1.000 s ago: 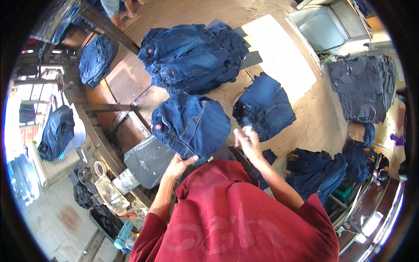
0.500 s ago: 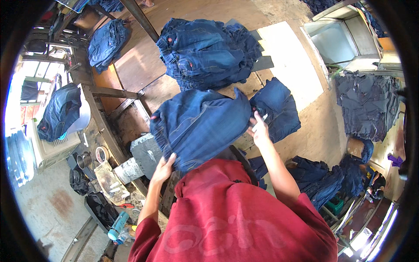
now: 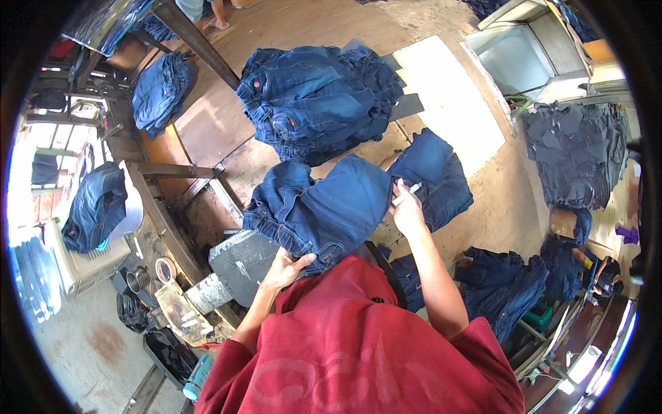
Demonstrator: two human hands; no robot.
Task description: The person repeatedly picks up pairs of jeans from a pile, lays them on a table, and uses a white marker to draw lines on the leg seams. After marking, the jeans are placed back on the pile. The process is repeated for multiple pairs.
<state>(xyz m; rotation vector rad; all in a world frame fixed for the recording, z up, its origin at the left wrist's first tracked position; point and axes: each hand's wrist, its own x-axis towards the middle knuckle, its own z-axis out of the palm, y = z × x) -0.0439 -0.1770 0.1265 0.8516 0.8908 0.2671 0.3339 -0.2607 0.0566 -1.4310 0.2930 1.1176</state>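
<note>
A pair of blue jeans (image 3: 327,210) is stretched between my two hands, folded over in front of my red shirt. My left hand (image 3: 286,268) grips its near left part by the waistband, thumb on top. At the other end, my right hand (image 3: 409,210) pinches the edge of the leg. A small white stick (image 3: 414,188) pokes out between those right fingers; its kind is unclear. Just beyond the right hand lies a folded pair of jeans (image 3: 434,176), partly covered. Farther off is a large pile of jeans (image 3: 317,100).
Left of me, a dark grey flat board (image 3: 241,262) sits beside a wooden bench frame with a tape roll (image 3: 165,269). Dark grey garments (image 3: 576,155) are stacked at right, more jeans (image 3: 500,283) below them. A metal post (image 3: 200,40) slants at the back; another person's foot (image 3: 219,24) shows there.
The held jeans have folded over and bunched. My left hand has moved right along the near edge. My right fingers, spread before, have closed on the leg's edge. The whole view has shifted slightly.
</note>
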